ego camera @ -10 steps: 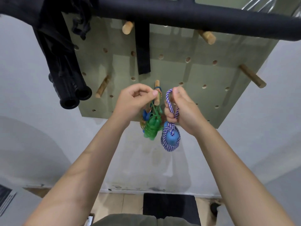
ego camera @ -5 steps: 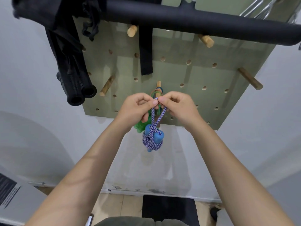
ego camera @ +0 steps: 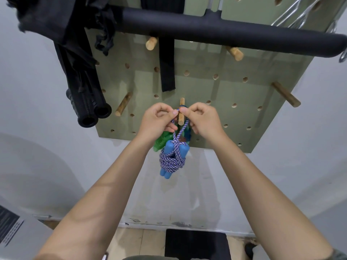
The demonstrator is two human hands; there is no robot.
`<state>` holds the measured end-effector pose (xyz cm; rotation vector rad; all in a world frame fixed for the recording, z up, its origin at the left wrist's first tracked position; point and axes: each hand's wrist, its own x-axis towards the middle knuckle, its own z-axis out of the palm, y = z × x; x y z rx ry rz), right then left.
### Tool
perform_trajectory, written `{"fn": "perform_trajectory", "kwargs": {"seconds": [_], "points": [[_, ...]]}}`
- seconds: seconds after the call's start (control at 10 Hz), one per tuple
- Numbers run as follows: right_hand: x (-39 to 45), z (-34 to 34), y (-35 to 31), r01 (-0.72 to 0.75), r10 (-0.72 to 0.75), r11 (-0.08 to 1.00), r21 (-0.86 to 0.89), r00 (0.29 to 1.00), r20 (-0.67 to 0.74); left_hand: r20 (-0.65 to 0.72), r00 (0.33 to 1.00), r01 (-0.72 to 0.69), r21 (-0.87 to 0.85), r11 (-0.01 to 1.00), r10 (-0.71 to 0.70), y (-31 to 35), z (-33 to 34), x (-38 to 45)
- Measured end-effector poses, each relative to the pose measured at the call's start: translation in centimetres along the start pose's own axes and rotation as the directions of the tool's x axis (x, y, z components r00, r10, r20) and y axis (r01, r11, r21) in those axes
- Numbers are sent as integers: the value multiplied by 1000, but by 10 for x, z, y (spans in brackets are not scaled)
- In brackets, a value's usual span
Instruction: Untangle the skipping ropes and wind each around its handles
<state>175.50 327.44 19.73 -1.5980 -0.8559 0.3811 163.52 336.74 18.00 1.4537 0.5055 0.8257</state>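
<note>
Head view: my green pegboard (ego camera: 234, 102) fills the wall ahead, and below its middle wooden peg (ego camera: 181, 113) hangs my wound blue-handled skipping rope (ego camera: 173, 156). A green-handled rope (ego camera: 163, 140) sits just behind it — mostly hidden, so I can't tell how it's wound. My left hand (ego camera: 157, 119) and right hand (ego camera: 201, 119) are close together, each pinching the braided loop at the peg. It looks light, soft and floppy to me; the loop is the place to hold. Whether it is over the peg, I can't tell.

Purple-white rope (ego camera: 173, 160) wound round blue handles (ego camera: 167, 159), hanging upright.
</note>
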Motion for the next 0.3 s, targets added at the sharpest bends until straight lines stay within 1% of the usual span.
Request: {"fn": "perform_trajectory", "kwargs": {"seconds": [0.2,0.3], "points": [[2,2,4,-44,39,997,56,995,88,28,999,23,11,1000,-24,-3,0,0],[-8,-14,-10,-23,21,1000,16,993,118,13,999,-34,77,996,33,15,-6,-13]]}}
